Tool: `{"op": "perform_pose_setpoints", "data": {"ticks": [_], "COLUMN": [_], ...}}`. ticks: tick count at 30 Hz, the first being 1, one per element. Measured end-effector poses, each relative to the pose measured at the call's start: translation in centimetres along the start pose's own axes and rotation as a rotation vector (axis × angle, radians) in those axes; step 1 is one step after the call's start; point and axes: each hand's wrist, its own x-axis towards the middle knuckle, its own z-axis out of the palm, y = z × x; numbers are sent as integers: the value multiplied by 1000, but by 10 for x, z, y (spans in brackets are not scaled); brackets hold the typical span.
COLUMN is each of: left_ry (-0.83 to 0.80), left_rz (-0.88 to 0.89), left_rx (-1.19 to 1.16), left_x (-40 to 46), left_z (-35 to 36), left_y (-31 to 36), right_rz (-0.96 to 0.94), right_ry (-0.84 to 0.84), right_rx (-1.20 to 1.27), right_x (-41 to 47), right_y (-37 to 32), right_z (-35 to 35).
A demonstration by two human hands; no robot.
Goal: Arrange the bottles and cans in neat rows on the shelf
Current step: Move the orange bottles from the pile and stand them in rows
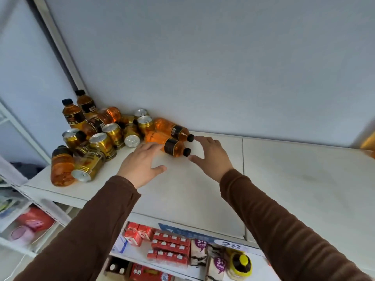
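Several amber bottles and gold cans lie jumbled at the back left of the white shelf (203, 199). Two bottles stand upright in the corner (74, 114). One bottle lies on its side (174, 148), cap pointing right, with a second lying bottle (174, 129) just behind it. A big bottle (60, 167) and a tipped can (88, 166) lie at the shelf's left front. My left hand (142, 161) hovers open just left of the near lying bottle. My right hand (211, 155) is open just right of its cap. Neither hand holds anything.
A grey wall backs the shelf. An orange object (368, 144) shows blurred at the right edge. Below the shelf front are red cartons (168, 246), paper packs and a yellow-capped bottle (241, 264). A white rack (24, 220) stands at the left.
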Motion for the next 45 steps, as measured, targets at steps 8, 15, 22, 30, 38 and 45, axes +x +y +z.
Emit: {"op": "perform_pose_setpoints", "data": {"ticks": [8, 15, 22, 30, 38, 45], "left_ry": [-28, -52, -129, -96, -146, -367], "left_rz": [189, 344, 369, 431, 372, 289], "left_rx": [-69, -161, -75, 168, -604, -1016], "left_x": [63, 128, 189, 216, 196, 162], "left_z": [-3, 4, 42, 73, 40, 35], "left_y": [-73, -85, -68, -53, -36, -34], "right_rz": [225, 354, 497, 517, 513, 513], "right_ry": [-56, 27, 42, 121, 143, 225], "right_rx": [-40, -45, 53, -49, -287, -393], "right_x": [62, 63, 26, 9, 33, 51], "right_y": [-27, -33, -19, -24, -32, -38], "right_z": [88, 95, 26, -43, -69, -51]}}
